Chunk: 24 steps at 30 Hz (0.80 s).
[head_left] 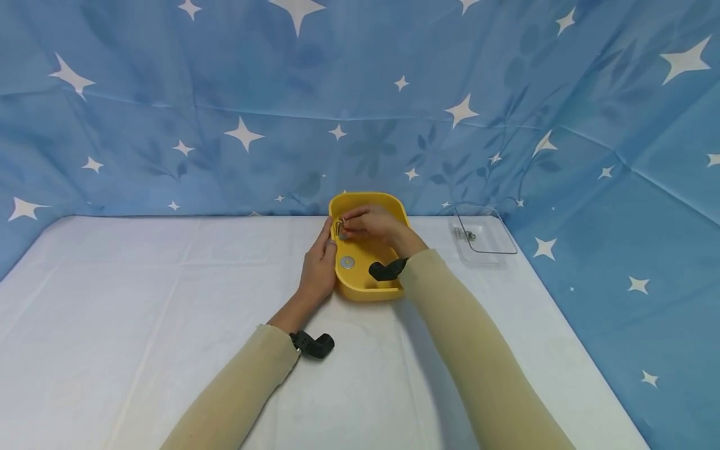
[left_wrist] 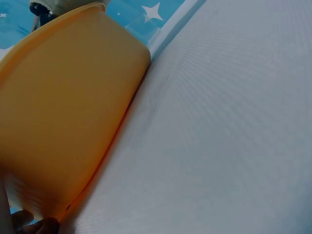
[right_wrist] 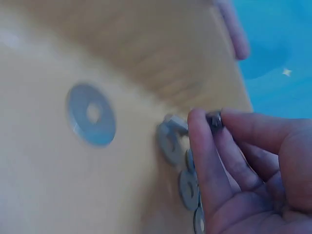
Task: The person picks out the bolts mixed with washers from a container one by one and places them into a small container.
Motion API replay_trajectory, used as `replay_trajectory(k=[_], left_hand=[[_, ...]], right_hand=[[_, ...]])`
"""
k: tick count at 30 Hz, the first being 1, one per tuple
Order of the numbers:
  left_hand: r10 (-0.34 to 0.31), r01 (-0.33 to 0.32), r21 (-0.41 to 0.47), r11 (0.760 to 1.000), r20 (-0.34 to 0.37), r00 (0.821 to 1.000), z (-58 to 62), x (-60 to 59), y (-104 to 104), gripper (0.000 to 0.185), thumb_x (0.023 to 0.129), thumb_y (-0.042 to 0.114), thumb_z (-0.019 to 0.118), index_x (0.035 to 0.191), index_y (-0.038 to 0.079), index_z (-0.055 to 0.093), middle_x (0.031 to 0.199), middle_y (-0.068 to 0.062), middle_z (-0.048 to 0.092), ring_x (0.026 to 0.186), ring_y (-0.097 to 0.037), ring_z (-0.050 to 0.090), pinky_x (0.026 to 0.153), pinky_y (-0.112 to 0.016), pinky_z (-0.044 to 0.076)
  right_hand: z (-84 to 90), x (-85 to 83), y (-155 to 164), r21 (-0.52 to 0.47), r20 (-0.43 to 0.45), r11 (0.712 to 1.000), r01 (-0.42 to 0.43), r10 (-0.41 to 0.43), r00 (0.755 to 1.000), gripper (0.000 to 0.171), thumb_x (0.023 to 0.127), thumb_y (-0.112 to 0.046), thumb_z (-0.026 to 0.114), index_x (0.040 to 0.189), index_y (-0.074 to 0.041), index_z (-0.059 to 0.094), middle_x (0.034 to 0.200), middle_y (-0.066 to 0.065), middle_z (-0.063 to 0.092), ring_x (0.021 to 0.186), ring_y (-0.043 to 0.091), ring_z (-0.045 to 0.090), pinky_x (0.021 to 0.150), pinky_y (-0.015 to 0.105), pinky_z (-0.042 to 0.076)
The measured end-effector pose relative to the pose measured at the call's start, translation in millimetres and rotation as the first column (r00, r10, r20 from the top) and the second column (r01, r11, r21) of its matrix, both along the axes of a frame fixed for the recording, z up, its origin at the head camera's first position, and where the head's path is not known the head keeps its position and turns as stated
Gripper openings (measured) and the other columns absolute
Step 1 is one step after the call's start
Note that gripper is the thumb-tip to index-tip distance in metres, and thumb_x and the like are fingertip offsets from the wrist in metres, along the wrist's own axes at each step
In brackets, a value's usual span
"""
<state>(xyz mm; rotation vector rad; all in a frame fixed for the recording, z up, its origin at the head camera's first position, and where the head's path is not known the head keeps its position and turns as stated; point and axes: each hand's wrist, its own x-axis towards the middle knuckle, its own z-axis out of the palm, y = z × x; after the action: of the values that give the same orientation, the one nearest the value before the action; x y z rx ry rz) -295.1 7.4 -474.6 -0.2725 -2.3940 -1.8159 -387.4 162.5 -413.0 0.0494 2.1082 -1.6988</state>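
A yellow bin point(head_left: 368, 294) stands on the white table near its back edge. At its left wall, my left hand point(head_left: 319, 265) grips the side, and its fingertips point(left_wrist: 41, 226) show low against the wall in the left wrist view. Inside the bin, my right hand point(head_left: 371, 224) pinches a small dark metal piece point(right_wrist: 214, 122), which looks like a nut, between thumb and finger. Several flat washers point(right_wrist: 189, 189) lie beside that hand near the wall, with a light metal bolt-like piece point(right_wrist: 176, 123) by them. A larger washer point(head_left: 347, 262) lies apart on the bin's floor.
To the right of the bin is a clear plastic box point(head_left: 485, 255) with small metal parts point(head_left: 467, 235) in it. A blue star-patterned curtain point(head_left: 360, 94) rises behind the table and along its right side.
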Motion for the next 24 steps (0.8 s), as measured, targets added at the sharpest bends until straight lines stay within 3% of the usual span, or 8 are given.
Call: replay_trajectory(k=[6,15,24], left_hand=[[0.006,-0.006,0.008,1.000,-0.007,1.000,-0.5,0.3,0,0.057,0.105,0.028,0.029,0.162,0.027,0.025,0.166,0.004,0.031,0.150,-0.017,0.038,0.120,-0.043,0.037],[0.013,-0.013,-0.012,1.000,-0.011,1.000,1.4,-0.4,-1,0.057,0.105,0.028,0.029,0.162,0.026,0.026,0.165,0.004,0.033,0.151,-0.017,0.035,0.123,-0.041,0.033],[-0.002,0.002,0.013,1.000,0.015,1.000,3.0,0.2,-1,0.057,0.105,0.028,0.029,0.162,0.030,0.024,0.166,0.009,0.029,0.154,-0.013,0.028,0.126,-0.039,0.026]], right_hand=[[9.1,3.6,2,-0.044,0.003,0.998,0.044,-0.044,0.999,0.035,0.100,-0.004,0.058,0.133,0.006,0.061,0.136,0.026,0.062,0.091,0.014,0.073,0.096,0.032,0.057],[23.2,12.2,20,-0.085,-0.027,0.994,0.076,-0.078,0.997,0.042,0.097,0.000,0.060,0.138,0.010,0.055,0.139,0.031,0.058,0.083,0.011,0.074,0.086,0.028,0.061],[45.9,20.4,58,0.005,-0.073,1.000,0.013,-0.012,0.997,0.047,0.100,-0.005,0.058,0.144,0.009,0.049,0.145,0.027,0.053,0.094,0.011,0.071,0.104,0.037,0.053]])
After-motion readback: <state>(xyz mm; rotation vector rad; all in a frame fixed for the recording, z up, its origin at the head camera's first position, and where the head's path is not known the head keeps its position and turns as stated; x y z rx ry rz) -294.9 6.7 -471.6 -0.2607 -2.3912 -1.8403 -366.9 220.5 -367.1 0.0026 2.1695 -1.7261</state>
